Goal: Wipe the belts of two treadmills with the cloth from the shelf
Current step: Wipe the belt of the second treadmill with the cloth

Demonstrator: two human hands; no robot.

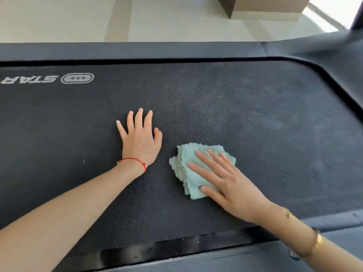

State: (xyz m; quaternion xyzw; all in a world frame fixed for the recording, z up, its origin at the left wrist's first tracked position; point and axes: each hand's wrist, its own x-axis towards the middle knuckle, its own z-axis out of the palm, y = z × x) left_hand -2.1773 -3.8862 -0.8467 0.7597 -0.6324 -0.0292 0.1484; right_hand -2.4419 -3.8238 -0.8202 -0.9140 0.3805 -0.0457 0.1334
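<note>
Head view looks down on a dark treadmill belt. A person leans over it with both hands on it.

The right hand lies flat on a folded green cloth. Its grip is open, with the fingers straight and spread. It presses the cloth down on the belt and does not curl round it. The cloth sits near the middle of the belt, a bit toward the near edge.

The left hand is flat on the bare belt, just beside the cloth but not touching it. Its grip is open too and it holds nothing. It looks like it props the person up. A red string goes round that wrist. A gold bangle is on the right arm.

The step in hand looks like wiping this belt. To do it well, I think the right hand should keep the palm flat and push down evenly, so the cloth slides and does not bunch up. Long strokes from one side rail to the other would leave no gaps. The belt looks pale and dusty on the far right, so that part may need more rubs. The left hand should move out of the way as the cloth comes near.

A brown cardboard box stands on the pale floor past the treadmill. I cannot see what is in it.
</note>
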